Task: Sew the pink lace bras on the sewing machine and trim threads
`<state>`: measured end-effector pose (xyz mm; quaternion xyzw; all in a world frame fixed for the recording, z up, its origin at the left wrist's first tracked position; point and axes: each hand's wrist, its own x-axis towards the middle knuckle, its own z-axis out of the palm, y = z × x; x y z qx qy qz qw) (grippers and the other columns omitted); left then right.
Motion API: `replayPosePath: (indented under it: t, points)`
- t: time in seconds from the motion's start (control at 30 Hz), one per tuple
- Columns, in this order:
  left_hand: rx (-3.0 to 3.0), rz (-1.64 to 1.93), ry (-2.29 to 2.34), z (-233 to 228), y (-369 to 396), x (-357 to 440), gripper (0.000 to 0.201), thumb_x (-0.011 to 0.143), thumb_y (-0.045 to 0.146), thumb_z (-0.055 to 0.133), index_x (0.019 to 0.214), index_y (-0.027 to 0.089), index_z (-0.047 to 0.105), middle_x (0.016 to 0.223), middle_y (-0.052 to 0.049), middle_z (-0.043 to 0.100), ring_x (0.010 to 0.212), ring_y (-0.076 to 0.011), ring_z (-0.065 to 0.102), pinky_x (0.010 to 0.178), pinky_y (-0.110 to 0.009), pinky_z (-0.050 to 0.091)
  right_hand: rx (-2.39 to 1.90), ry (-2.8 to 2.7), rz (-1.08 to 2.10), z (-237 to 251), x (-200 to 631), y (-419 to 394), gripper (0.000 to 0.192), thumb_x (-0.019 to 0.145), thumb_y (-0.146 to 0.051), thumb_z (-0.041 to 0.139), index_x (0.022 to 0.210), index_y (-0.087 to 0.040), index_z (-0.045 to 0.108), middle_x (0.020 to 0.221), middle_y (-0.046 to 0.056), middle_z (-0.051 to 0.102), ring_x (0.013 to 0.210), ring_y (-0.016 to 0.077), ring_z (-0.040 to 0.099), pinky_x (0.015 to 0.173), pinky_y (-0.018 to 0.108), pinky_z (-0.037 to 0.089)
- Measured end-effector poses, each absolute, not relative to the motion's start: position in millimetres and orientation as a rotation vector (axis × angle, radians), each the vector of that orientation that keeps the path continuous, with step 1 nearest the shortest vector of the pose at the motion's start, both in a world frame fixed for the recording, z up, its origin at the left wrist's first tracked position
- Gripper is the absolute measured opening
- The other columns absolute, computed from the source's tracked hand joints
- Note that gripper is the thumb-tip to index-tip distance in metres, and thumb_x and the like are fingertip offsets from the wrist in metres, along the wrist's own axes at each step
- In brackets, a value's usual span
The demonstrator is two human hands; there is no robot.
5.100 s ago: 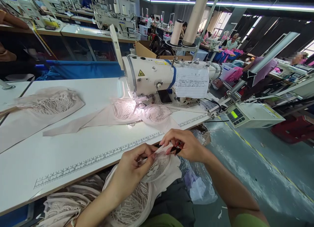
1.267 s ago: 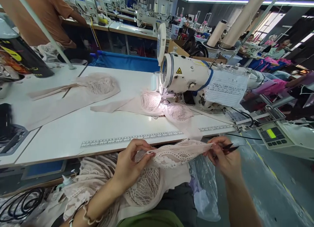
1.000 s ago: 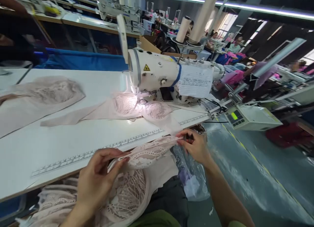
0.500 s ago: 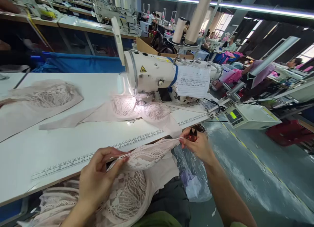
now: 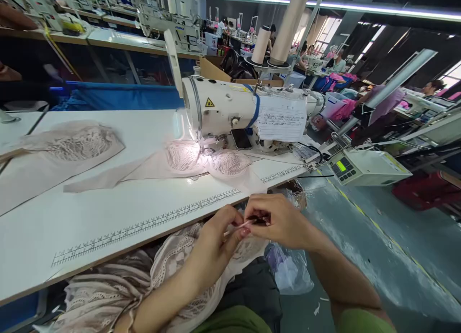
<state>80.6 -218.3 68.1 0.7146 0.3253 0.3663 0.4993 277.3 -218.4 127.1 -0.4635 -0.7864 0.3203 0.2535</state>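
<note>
Head view shows both hands meeting just below the near edge of the table (image 5: 108, 213), over the lap. The left hand (image 5: 216, 239) comes up from the lower left with its fingers pinched on a thin pale strap end (image 5: 238, 226) of the lace garment (image 5: 173, 270). The right hand (image 5: 279, 220) comes in from the right, curled around a small dark tool that looks like thread snips (image 5: 260, 221); only a sliver of it shows between the fingers, so whether the blades are apart cannot be told. The strap end runs roughly left to right, from the left fingertips toward the snips, and the two hands are touching or nearly so at that spot. The rest of the garment hangs down and to the left of the left hand, bunched over the lap and under the table edge. Both hands are equally close to the strap end; the left holds it and the right meets it with the tool. Farther off on the table, well apart from the hands, another lace piece (image 5: 201, 160) lies under the sewing machine (image 5: 223, 107), and a plastic bag (image 5: 291, 270) hangs below the right wrist.
</note>
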Motion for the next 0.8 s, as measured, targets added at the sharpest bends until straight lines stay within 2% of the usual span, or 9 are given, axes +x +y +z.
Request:
replayPosePath:
  t: [0.07,0.23,0.4,0.53,0.7,0.8]
  points:
    - [1.655,0.985,0.850,62.9,-221.2,93.4,0.020,0.095,0.027,0.053,0.076,0.021,0.055,0.077,-0.001,0.055,0.075,-0.0161,0.055,0.065,-0.025,0.043,-1.263,-2.121,0.850,124.1,273.7,-218.4,0.010,0.081,-0.016,0.073,0.075,-0.016,0.064,0.069,-0.003,0.056,0.062,0.0086,0.048,0.055,0.021,0.034]
    - [1.640,1.112,0.885,56.8,-221.2,100.1,0.022,0.095,0.025,0.055,0.075,0.020,0.063,0.074,0.001,0.055,0.071,-0.0136,0.053,0.065,-0.023,0.041,-1.266,-1.955,0.951,118.7,282.0,-218.4,0.011,0.084,-0.020,0.072,0.076,-0.016,0.065,0.068,-0.003,0.060,0.061,0.0083,0.052,0.056,0.020,0.039]
    - [1.554,1.091,0.903,57.7,-219.2,99.8,0.010,0.087,0.029,0.066,0.085,0.021,0.072,0.083,-0.001,0.072,0.080,-0.0167,0.065,0.074,-0.025,0.048,-1.288,-1.894,1.030,116.2,280.6,-219.3,0.008,0.086,-0.019,0.068,0.079,-0.017,0.065,0.064,-0.004,0.060,0.052,0.0081,0.056,0.050,0.019,0.041]
    - [1.383,1.037,0.993,60.4,-217.9,100.6,0.012,0.081,0.031,0.072,0.075,0.022,0.078,0.074,-0.001,0.076,0.077,-0.0192,0.070,0.074,-0.025,0.051,-1.277,-1.896,1.068,115.0,280.6,-221.1,0.010,0.088,-0.024,0.069,0.080,-0.017,0.066,0.064,-0.004,0.060,0.050,0.0085,0.057,0.048,0.019,0.042]
    - [1.201,0.996,0.942,64.2,-215.6,101.0,0.012,0.074,0.034,0.077,0.076,0.022,0.081,0.077,-0.003,0.079,0.075,-0.0194,0.072,0.068,-0.023,0.054,-1.238,-1.957,0.891,116.0,293.0,-217.0,0.032,0.102,-0.037,0.047,0.081,-0.018,0.061,0.065,-0.002,0.058,0.054,0.0097,0.054,0.057,0.023,0.042]
    - [1.096,0.965,0.899,62.7,-214.0,101.0,0.013,0.073,0.034,0.079,0.077,0.022,0.081,0.077,-0.003,0.079,0.072,-0.0168,0.071,0.065,-0.020,0.053,-1.208,-2.151,0.800,116.5,299.5,-211.8,0.041,0.105,-0.046,0.036,0.086,-0.018,0.059,0.077,0.003,0.062,0.067,0.0139,0.055,0.064,0.027,0.040]
